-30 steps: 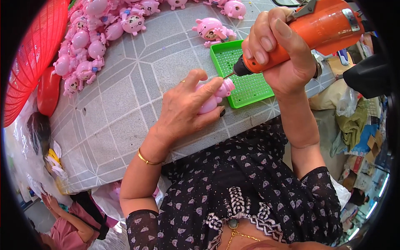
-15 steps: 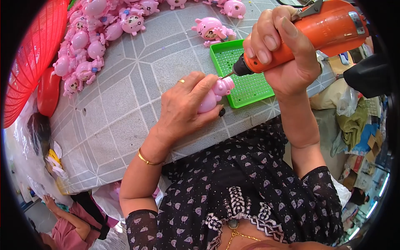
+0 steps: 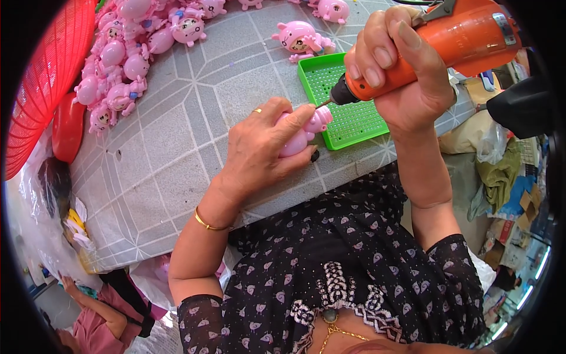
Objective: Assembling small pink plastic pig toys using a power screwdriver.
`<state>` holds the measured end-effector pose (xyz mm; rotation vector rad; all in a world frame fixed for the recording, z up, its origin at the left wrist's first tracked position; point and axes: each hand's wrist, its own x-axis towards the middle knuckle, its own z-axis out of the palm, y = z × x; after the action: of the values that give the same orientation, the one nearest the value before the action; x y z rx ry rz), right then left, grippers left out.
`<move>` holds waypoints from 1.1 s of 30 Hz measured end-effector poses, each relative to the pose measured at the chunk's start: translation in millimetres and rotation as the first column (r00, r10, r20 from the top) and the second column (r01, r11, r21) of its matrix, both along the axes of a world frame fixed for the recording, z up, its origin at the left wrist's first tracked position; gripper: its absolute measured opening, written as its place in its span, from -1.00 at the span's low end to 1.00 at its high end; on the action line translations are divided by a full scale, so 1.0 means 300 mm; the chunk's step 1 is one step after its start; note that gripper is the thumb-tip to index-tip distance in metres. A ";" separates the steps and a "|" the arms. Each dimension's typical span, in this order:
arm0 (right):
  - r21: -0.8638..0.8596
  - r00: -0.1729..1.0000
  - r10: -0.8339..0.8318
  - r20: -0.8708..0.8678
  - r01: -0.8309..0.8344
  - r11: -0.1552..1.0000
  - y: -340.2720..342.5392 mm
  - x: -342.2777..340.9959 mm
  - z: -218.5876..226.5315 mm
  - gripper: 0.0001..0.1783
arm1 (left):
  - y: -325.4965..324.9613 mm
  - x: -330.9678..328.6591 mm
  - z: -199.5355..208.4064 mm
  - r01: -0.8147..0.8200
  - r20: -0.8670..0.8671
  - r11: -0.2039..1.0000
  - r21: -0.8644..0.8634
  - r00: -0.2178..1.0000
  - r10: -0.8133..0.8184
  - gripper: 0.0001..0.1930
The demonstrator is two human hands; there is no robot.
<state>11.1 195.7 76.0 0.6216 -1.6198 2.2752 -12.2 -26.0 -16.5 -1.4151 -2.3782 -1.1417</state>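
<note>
My left hand (image 3: 259, 141) is closed round a pink plastic toy figure (image 3: 293, 143), holding it low over the table. Most of the figure's back is hidden by my fingers. In my right hand (image 3: 407, 74) is an orange electric screwdriver (image 3: 451, 47), gripped round its body and tilted down to the left. Its thin bit meets the toy near my left index fingertip; whether a screw sits there is too small to tell. Just beyond lies a shallow green perforated tray (image 3: 354, 127), with tiny bits in it.
Pink toy figures (image 3: 135, 66) are heaped at the far left, and another pink figure (image 3: 298, 38) lies behind the tray. A red mesh basket (image 3: 50, 76) stands at the left rim. At lower left, another person's arm (image 3: 97, 307) shows. Bags and cartons (image 3: 501, 177) crowd the right side.
Both hands hold nearly the same pose. My left hand and the toy have shifted very slightly, and the bit stays at the figure.
</note>
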 end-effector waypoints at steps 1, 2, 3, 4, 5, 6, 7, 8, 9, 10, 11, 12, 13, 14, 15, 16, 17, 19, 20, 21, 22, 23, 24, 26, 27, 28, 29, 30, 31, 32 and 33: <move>0.000 1.000 0.000 0.001 0.000 1.000 0.003 0.001 -0.001 -0.82 | 0.001 0.001 0.002 0.000 0.001 1.000 0.000 1.000 0.000 -0.43; 0.005 1.000 -0.008 -0.016 0.008 1.000 0.009 0.002 -0.001 -0.82 | 0.002 0.002 0.005 0.002 0.004 1.000 -0.010 1.000 -0.002 -0.42; 0.008 0.999 -0.013 -0.032 0.013 1.000 0.012 0.001 -0.003 -0.82 | 0.001 0.004 0.007 0.001 0.007 1.000 -0.022 1.000 -0.001 -0.41; 0.007 0.999 -0.010 -0.032 0.010 1.000 0.015 -0.002 -0.004 -0.82 | 0.001 0.005 0.006 -0.002 0.007 1.000 -0.023 1.000 0.002 -0.41; 0.002 0.999 0.000 -0.036 0.000 1.000 0.018 -0.005 -0.006 -0.82 | 0.002 0.005 0.005 -0.014 0.026 1.000 -0.005 1.000 0.014 -0.40; -0.003 0.999 0.007 -0.040 -0.007 1.000 0.020 -0.005 -0.006 -0.83 | 0.003 0.005 0.004 -0.022 0.044 1.000 0.014 0.999 0.021 -0.38; -0.003 0.999 0.007 -0.039 -0.007 1.000 0.018 -0.004 -0.005 -0.83 | 0.003 0.004 0.002 -0.022 0.045 1.000 0.013 0.999 0.021 -0.38; -0.002 0.999 0.007 -0.038 -0.008 1.000 0.014 -0.004 -0.004 -0.83 | 0.002 0.004 -0.001 -0.024 0.047 1.000 0.013 0.999 0.024 -0.37; -0.001 0.999 0.005 -0.037 -0.006 1.000 0.013 -0.001 -0.002 -0.82 | 0.004 0.004 -0.002 -0.025 0.049 1.000 0.014 0.999 0.024 -0.37; 0.000 0.999 0.004 -0.037 -0.004 1.000 0.013 0.001 -0.001 -0.82 | 0.006 0.004 -0.001 -0.023 0.049 1.000 0.014 0.999 0.022 -0.37; 0.014 0.999 0.011 -0.041 -0.011 1.000 0.014 0.003 0.001 -0.83 | 0.008 0.004 0.001 -0.026 0.050 1.000 0.018 0.998 0.025 -0.37; 0.026 0.999 0.023 -0.044 -0.022 0.999 0.012 0.002 0.000 -0.83 | 0.007 0.004 0.000 -0.033 0.052 0.999 0.020 0.998 0.032 -0.37; 0.025 0.999 0.025 -0.044 -0.024 0.999 0.008 0.003 0.000 -0.83 | 0.005 0.003 -0.002 -0.035 0.052 0.999 0.019 0.998 0.034 -0.37; 0.002 0.999 0.007 -0.032 -0.007 1.000 0.003 0.005 0.000 -0.82 | 0.004 0.003 -0.004 -0.036 0.054 0.999 0.019 0.998 0.035 -0.38; -0.019 1.000 -0.014 -0.020 0.013 1.000 0.002 0.006 0.002 -0.82 | 0.004 0.002 -0.005 -0.034 0.055 0.999 0.021 0.998 0.033 -0.38; -0.018 1.000 -0.014 -0.020 0.014 1.000 0.004 0.006 0.002 -0.82 | 0.003 0.002 -0.005 -0.033 0.055 0.999 0.022 0.998 0.032 -0.38; -0.002 0.998 -0.054 -0.021 0.054 0.999 0.008 0.007 0.003 -0.82 | 0.000 0.002 -0.004 -0.037 0.037 0.999 0.010 0.999 0.036 -0.42; 0.014 0.995 -0.094 -0.023 0.095 0.995 0.013 0.003 -0.002 -0.82 | -0.006 -0.005 0.001 -0.076 0.005 0.997 0.018 0.997 0.075 -0.49; 0.025 0.988 -0.153 -0.034 0.154 0.988 0.014 -0.002 -0.013 -0.81 | -0.012 -0.012 0.006 -0.110 -0.008 0.993 0.039 0.994 0.111 -0.52; 0.036 0.976 -0.213 -0.045 0.214 0.976 0.014 -0.004 -0.021 -0.81 | -0.022 -0.022 0.017 -0.149 0.001 0.988 0.048 0.989 0.149 -0.56; 0.036 0.975 -0.216 -0.044 0.218 0.975 0.015 -0.003 -0.027 -0.81 | -0.032 -0.032 0.019 -0.192 0.013 0.980 0.053 0.981 0.192 -0.56; 0.019 0.977 -0.211 -0.034 0.212 0.977 0.016 -0.003 -0.033 -0.80 | -0.039 -0.042 0.019 -0.235 0.025 0.970 0.057 0.972 0.234 -0.57; 0.000 0.979 -0.202 -0.024 0.202 0.979 0.012 -0.006 -0.041 -0.80 | -0.044 -0.050 0.018 -0.269 0.046 0.961 0.070 0.963 0.266 -0.58; -0.039 0.983 -0.183 -0.003 0.183 0.982 0.004 -0.014 -0.055 -0.79 | -0.045 -0.060 0.012 -0.293 0.041 0.954 0.069 0.956 0.290 -0.59; -0.059 0.985 -0.171 0.005 0.171 0.984 -0.011 -0.020 -0.054 -0.78 | -0.048 -0.063 0.010 -0.318 0.033 0.945 0.070 0.948 0.316 -0.60; -0.061 0.986 -0.167 0.006 0.167 0.984 -0.039 -0.017 -0.051 -0.78 | -0.051 -0.064 0.006 -0.322 0.032 0.944 0.068 0.947 0.320 -0.60; -0.084 0.971 -0.207 0.119 0.217 0.973 -0.082 -0.006 -0.042 -0.77 | -0.055 -0.064 0.003 -0.337 0.024 0.940 0.046 0.941 0.337 -0.60; -0.099 0.942 -0.244 0.232 0.272 0.957 -0.108 -0.002 -0.034 -0.76 | -0.055 -0.066 0.001 -0.350 0.018 0.937 0.024 0.937 0.349 -0.60; -0.054 0.942 -0.219 0.253 0.240 0.969 -0.107 -0.014 -0.046 -0.77 | -0.055 -0.069 0.001 -0.351 0.018 0.936 0.023 0.936 0.350 -0.60; -0.055 0.942 -0.217 0.255 0.238 0.970 -0.103 -0.027 -0.063 -0.77 | -0.055 -0.071 0.000 -0.348 0.028 0.937 0.022 0.937 0.347 -0.60; -0.031 0.973 -0.178 0.150 0.184 0.982 -0.097 -0.039 -0.083 -0.78 | -0.054 -0.072 -0.002 -0.344 0.039 0.939 0.021 0.939 0.343 -0.61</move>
<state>-0.6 166.6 51.2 0.2883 -1.6120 2.2605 -33.9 -42.3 -17.1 -0.9239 -2.4905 -1.1050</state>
